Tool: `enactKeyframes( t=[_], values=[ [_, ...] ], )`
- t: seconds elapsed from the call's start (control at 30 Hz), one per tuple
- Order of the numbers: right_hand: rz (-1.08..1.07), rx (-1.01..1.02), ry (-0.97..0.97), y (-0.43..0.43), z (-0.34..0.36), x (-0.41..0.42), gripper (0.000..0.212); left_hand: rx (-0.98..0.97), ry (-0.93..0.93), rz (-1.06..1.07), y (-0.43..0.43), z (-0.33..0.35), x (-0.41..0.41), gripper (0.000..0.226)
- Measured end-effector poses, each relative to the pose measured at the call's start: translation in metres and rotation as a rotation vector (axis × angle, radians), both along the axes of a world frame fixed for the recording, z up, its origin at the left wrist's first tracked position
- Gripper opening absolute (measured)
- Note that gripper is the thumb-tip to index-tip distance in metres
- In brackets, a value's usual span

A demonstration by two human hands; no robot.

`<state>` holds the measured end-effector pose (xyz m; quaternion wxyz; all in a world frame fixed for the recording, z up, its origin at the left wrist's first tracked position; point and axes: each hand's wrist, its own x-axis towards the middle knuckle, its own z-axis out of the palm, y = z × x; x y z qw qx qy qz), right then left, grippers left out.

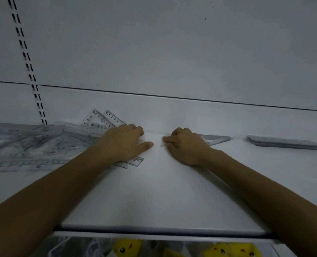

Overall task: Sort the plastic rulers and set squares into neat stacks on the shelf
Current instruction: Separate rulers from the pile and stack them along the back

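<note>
Head view: I am gripping a ruler (pixel 137 161) at the loose pile's (pixel 42 145) edge on the shelf (pixel 163 191) with my left hand (pixel 125 143), while my right hand (pixel 184 146) is pinching a set square (pixel 163 144), likely bound for its neighbouring stack (pixel 218 140).

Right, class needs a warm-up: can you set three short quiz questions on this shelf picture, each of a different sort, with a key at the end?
1. True or false: the left hand holds a ruler at the edge of the jumbled pile of clear rulers and set squares.
2. The right hand grips: A) the set squares; B) a pencil; C) nothing.
3. Fill the gap: the yellow toys sit ___ the shelf.
Key: 1 true; 2 A; 3 below.
</note>
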<state>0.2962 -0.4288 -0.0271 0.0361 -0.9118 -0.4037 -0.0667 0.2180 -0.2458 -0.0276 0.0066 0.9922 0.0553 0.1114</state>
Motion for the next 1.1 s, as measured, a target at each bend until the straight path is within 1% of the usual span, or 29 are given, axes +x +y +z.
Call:
enactKeyframes(
  t=[0.1, 0.2, 0.27, 0.37, 0.43, 0.5, 0.57, 0.6, 0.67, 0.73, 0.77, 0.83, 0.87, 0.9, 0.97, 1.03, 1.1],
  values=[
    [-0.013, 0.041, 0.006, 0.003, -0.005, 0.004, 0.038, -0.009, 0.036, -0.016, 0.001, 0.000, 0.003, 0.055],
    [0.019, 0.177, 0.046, 0.001, -0.005, 0.003, 0.037, -0.006, 0.023, -0.024, 0.005, 0.001, 0.005, 0.052],
    [0.048, 0.215, 0.072, 0.003, -0.003, -0.001, 0.037, 0.004, 0.019, -0.042, 0.007, 0.003, 0.003, 0.051],
    [0.097, 0.122, 0.058, 0.013, 0.008, -0.015, 0.037, 0.006, 0.056, -0.126, 0.019, 0.009, -0.002, 0.046],
    [0.135, 0.110, 0.050, 0.026, 0.016, -0.030, 0.038, 0.022, 0.069, -0.157, 0.031, 0.017, -0.011, 0.042],
    [0.142, 0.112, 0.080, 0.044, 0.021, -0.047, 0.050, 0.054, 0.058, -0.172, 0.049, 0.023, -0.023, 0.038],
    [0.132, 0.027, 0.088, 0.064, 0.022, -0.061, 0.068, 0.059, 0.049, -0.177, 0.074, 0.026, -0.038, 0.035],
    [0.136, -0.028, 0.085, 0.074, 0.021, -0.066, 0.071, 0.059, 0.057, -0.188, 0.090, 0.026, -0.046, 0.036],
    [0.166, -0.054, 0.090, 0.095, 0.023, -0.072, 0.061, 0.072, 0.093, -0.223, 0.126, 0.024, -0.064, 0.045],
    [0.159, 0.013, 0.109, 0.111, 0.027, -0.075, 0.045, 0.050, 0.100, -0.266, 0.157, 0.019, -0.082, 0.069],
    [0.136, 0.042, 0.121, 0.118, 0.027, -0.077, 0.040, 0.022, 0.081, -0.295, 0.169, 0.015, -0.089, 0.079],
    [0.089, 0.032, 0.117, 0.133, 0.028, -0.084, 0.033, -0.044, 0.024, -0.343, 0.188, 0.004, -0.099, 0.087],
    [0.060, -0.009, 0.074, 0.141, 0.028, -0.090, 0.030, -0.070, -0.004, -0.363, 0.194, 0.000, -0.101, 0.088],
    [0.032, -0.061, -0.014, 0.150, 0.028, -0.096, 0.028, -0.090, -0.024, -0.376, 0.199, -0.001, -0.101, 0.088],
    [0.006, -0.134, -0.284, 0.166, 0.033, -0.108, 0.026, -0.111, -0.039, -0.385, 0.206, 0.000, -0.099, 0.080],
    [0.003, -0.096, -0.494, 0.176, 0.037, -0.117, 0.021, -0.133, -0.070, -0.397, 0.211, 0.003, -0.095, 0.062],
    [-0.034, 0.048, -0.573, 0.179, 0.032, -0.118, 0.024, -0.157, -0.131, -0.434, 0.213, 0.003, -0.093, 0.037]
  ],
)
